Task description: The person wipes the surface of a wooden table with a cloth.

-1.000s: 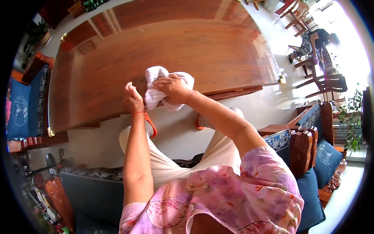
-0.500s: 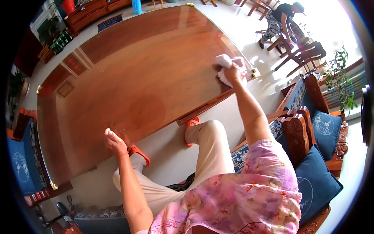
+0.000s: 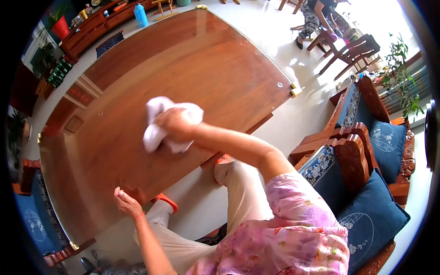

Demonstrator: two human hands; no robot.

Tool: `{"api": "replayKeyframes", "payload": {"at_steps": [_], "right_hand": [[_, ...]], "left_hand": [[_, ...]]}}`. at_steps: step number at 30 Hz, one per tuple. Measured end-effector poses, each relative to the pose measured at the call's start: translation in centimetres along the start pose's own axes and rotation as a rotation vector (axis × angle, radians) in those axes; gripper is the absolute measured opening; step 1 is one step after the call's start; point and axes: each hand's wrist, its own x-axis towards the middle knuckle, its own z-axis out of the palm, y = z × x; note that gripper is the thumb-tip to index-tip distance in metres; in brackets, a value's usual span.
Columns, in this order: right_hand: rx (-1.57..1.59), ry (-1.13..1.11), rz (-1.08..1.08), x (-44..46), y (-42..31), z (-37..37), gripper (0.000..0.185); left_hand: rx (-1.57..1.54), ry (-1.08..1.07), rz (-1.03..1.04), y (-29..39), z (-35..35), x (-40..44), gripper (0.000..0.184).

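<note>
Clutching cloth (image 3: 155,134): right hand (image 3: 176,124), blurred, left of centre on the table (image 3: 238,78).
Left hand (image 3: 128,202): loosely open, lower left, near the table's edge.
Bottle (image 3: 140,16): blue, upper left of frame.

Cloth (image 3: 155,134) on table (image 3: 224,82), cushions (image 3: 378,222) at right
</note>
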Motion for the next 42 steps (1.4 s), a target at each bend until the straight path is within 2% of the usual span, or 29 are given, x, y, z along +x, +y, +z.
{"api": "replayKeyframes", "payload": {"at_steps": [1, 3, 5, 6, 8, 10, 12, 14, 15, 17, 20, 23, 24, 25, 27, 28, 35, 38, 41, 42], "right_hand": [[0.019, -0.005, -0.194, 1.2, -2.0, 1.1, 0.049], [0.143, 0.157, -0.429, 2.9, -3.4, 2.2, 0.045], [0.082, 0.017, -0.329, 6.1, -2.3, 2.3, 0.042], [0.035, 0.031, -0.224, 6.9, -0.9, 1.1, 0.041], [0.045, 0.11, 0.016, 10.4, 5.1, 2.7, 0.039], [0.005, 0.164, 0.196, 11.8, 12.0, 0.8, 0.038], [-0.159, 0.208, 0.378, 12.8, 18.2, -0.6, 0.04], [-0.125, 0.206, 0.492, 12.7, 23.2, -2.9, 0.04], [-0.186, 0.324, 0.546, 13.5, 26.4, -1.9, 0.039], [-0.003, 0.35, 0.669, 12.5, 29.7, -4.4, 0.038], [0.018, 0.313, 0.826, 12.4, 34.9, -6.0, 0.037], [-0.042, 0.249, 0.967, 12.8, 40.6, -6.2, 0.042], [-0.026, 0.227, 0.996, 12.0, 40.4, -7.6, 0.047], [-0.076, 0.269, 1.026, 12.7, 43.7, -6.7, 0.055], [0.001, 0.254, 1.011, 11.8, 46.4, -6.6, 0.061], [0.018, 0.242, 0.937, 11.2, 47.2, -6.9, 0.056], [-0.108, 0.384, 1.077, 6.8, 47.7, -5.5, 0.057], [0.075, 0.234, 1.011, 1.1, 46.7, -6.4, 0.057], [-0.017, 0.192, 0.932, -4.0, 50.1, -2.8, 0.057], [0.007, 0.237, 0.97, -5.6, 49.7, -2.6, 0.059]], "left_hand": [[-0.011, 0.004, 0.019, -0.2, 0.1, 0.0, 0.034], [-0.035, 0.013, 0.054, -0.7, 0.2, 0.1, 0.033], [-0.031, 0.005, 0.045, -1.2, 0.1, 0.0, 0.032], [-0.035, 0.0, 0.04, -1.4, 0.3, -0.1, 0.032], [-0.022, -0.021, 0.01, -1.5, 0.2, -0.2, 0.032], [-0.036, -0.027, -0.002, -0.8, -0.1, -0.2, 0.034], [-0.049, -0.046, -0.032, -0.5, -0.2, -0.3, 0.037], [-0.039, -0.069, -0.029, -0.7, -0.5, -0.3, 0.038], [-0.033, -0.069, -0.024, -0.1, -0.7, -0.2, 0.039], [-0.035, -0.051, -0.021, 0.5, -0.8, -0.2, 0.039], [-0.023, -0.064, -0.093, -1.0, -0.9, -0.6, 0.037], [0.034, -0.061, -0.044, -0.9, -1.0, -0.5, 0.042], [0.058, -0.066, -0.032, -1.2, -1.0, -0.4, 0.043], [0.066, -0.066, -0.038, -1.2, -1.1, -0.4, 0.043], [0.075, -0.073, -0.044, -1.1, -1.1, -0.4, 0.043], [0.077, -0.075, -0.058, -1.3, -1.1, -0.4, 0.042], [0.08, -0.079, -0.032, -0.4, -1.1, -0.3, 0.04], [0.052, -0.086, 0.006, -0.9, -1.0, -0.2, 0.038], [0.007, -0.083, -0.026, -0.2, -0.8, -0.1, 0.039], [0.009, -0.086, -0.008, 0.0, -0.8, 0.0, 0.039]]}}
